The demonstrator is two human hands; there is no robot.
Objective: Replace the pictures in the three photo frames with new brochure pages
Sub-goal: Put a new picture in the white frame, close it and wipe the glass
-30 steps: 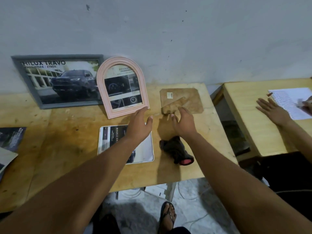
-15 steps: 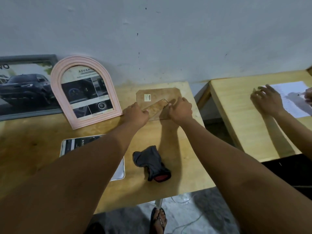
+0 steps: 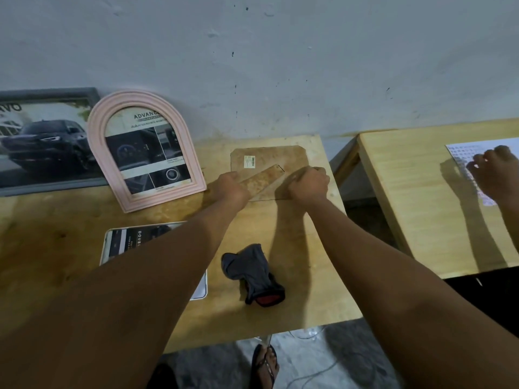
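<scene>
You look to be on the last of the three. The grey frame (image 3: 42,136) and the pink frame (image 3: 146,153) lean on the wall with car pages showing. The white frame (image 3: 126,242) lies flat on the table (image 3: 56,234) under your left forearm, a printed page showing in it. Its back board (image 3: 266,158) lies apart from it, flat near the wall, strut (image 3: 264,179) up.

So the step in hand is probably picking up that board to close the white frame. Next you need to lift it off the table, carry it over to the white frame and set it square on the back.

Your left hand (image 3: 231,189) has its grip curled on the board's near edge, at the strut's lower end. Your right hand (image 3: 309,183) is curled on the near right corner. Both grips look closed on the board, though your fingertips are hidden. The cloth (image 3: 252,273) lies untouched between your arms.
</scene>
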